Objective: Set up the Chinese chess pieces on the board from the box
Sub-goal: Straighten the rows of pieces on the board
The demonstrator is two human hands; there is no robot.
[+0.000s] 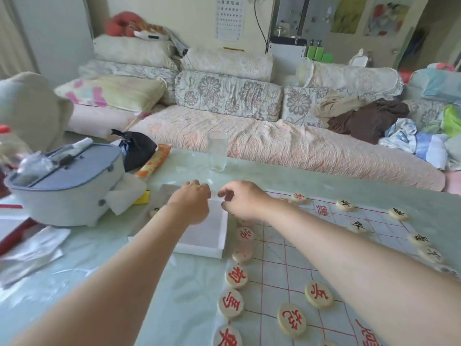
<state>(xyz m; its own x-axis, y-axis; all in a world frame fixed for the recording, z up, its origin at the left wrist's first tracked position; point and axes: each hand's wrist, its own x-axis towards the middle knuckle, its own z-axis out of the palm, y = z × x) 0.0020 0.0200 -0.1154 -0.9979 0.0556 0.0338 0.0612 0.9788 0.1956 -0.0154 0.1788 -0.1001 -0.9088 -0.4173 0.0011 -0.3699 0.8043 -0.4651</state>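
Glossy tabletop (324,181) holds flat round pieces (318,294), shallow white box (199,250)

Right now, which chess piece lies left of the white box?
The black-marked piece left of the white box, partly hidden by the left forearm; every other visible piece lies right of the box.

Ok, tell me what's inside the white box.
The near part of the white box shows only its bare pale floor, no pieces. The far end is covered by the left hand and right hand, so anything there, or in their fingers, is hidden.
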